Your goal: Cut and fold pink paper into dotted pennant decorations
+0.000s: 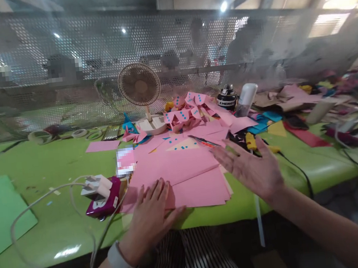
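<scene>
My left hand (155, 209) rests flat, fingers stretched out, on the near left part of a stack of pink paper sheets (197, 187). To the right of the stack my right hand (253, 166) is raised, palm up and fingers spread, with nothing in it. Just beyond its fingertips lies a cutter or scissors-like tool with orange on it (204, 140), its exact kind unclear. A yellow-handled tool with a black cord (250, 142) sits close behind the right hand. Folded pink paper pieces with blue dots (183, 115) are heaped behind the stack.
A small fan (140, 84) stands at the back before a perforated metal screen (182, 44). On the left, a purple power strip (105, 203) holds white plugs with trailing cables. Green sheets (4, 212) lie far left. A white-capped bottle (246, 99) leans among scraps at the back right.
</scene>
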`<action>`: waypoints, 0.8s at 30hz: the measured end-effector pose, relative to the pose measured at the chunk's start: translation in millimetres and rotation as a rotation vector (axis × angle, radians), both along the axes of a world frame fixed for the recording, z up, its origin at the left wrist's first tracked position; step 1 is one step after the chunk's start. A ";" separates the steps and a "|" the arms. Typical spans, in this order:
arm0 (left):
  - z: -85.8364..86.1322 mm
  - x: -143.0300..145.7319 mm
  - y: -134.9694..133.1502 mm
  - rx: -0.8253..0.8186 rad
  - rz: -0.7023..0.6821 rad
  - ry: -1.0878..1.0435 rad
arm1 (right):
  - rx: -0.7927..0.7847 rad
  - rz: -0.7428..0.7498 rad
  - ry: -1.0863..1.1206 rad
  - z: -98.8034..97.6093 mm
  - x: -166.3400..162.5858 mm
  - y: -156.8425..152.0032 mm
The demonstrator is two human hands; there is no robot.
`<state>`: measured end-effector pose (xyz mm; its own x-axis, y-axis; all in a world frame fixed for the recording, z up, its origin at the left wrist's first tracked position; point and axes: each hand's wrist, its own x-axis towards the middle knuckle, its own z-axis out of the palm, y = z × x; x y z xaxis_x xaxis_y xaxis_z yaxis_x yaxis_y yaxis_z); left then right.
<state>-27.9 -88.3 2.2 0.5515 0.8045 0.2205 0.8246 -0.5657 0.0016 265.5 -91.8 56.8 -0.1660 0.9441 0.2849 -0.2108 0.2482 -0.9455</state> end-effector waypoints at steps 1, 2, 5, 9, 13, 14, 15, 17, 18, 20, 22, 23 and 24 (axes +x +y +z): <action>2.1 2.0 1.5 0.023 0.003 -0.017 | -0.043 0.014 0.066 3.0 -3.8 -2.0; 5.3 4.6 2.6 0.048 0.002 -0.039 | -0.081 0.028 0.104 4.8 -7.2 -3.5; 21.6 16.0 3.9 0.066 -0.008 -0.162 | -0.131 0.083 0.129 7.1 -14.8 -6.2; 49.0 39.3 2.9 -0.113 -0.042 -0.527 | -0.153 0.150 0.207 9.2 -22.0 -7.8; 62.2 66.7 6.4 -0.458 -0.046 -0.830 | -0.175 0.168 0.270 8.9 -31.3 -9.2; 62.0 72.9 8.1 -0.527 -0.063 -0.886 | -0.174 0.173 0.244 8.1 -34.2 -9.8; 60.6 78.4 9.9 -0.591 -0.081 -0.923 | -0.174 0.174 0.205 7.2 -37.0 -10.4; 55.9 86.2 12.5 -0.661 -0.115 -0.977 | -0.188 0.170 0.131 4.8 -41.9 -11.7; 53.3 88.3 13.0 -0.678 -0.138 -0.992 | -0.203 0.170 0.113 3.4 -43.7 -12.3; 48.8 89.3 11.8 -0.693 -0.185 -1.006 | -0.245 0.179 0.126 0.4 -45.7 -13.2; 46.1 87.2 8.2 -0.695 -0.217 -1.010 | -0.286 0.200 0.154 -2.8 -46.2 -13.6; 45.4 85.5 6.0 -0.689 -0.222 -1.012 | -0.299 0.211 0.160 -4.2 -46.3 -13.7; 44.9 83.5 3.9 -0.675 -0.225 -1.016 | -0.305 0.221 0.163 -5.4 -46.4 -13.7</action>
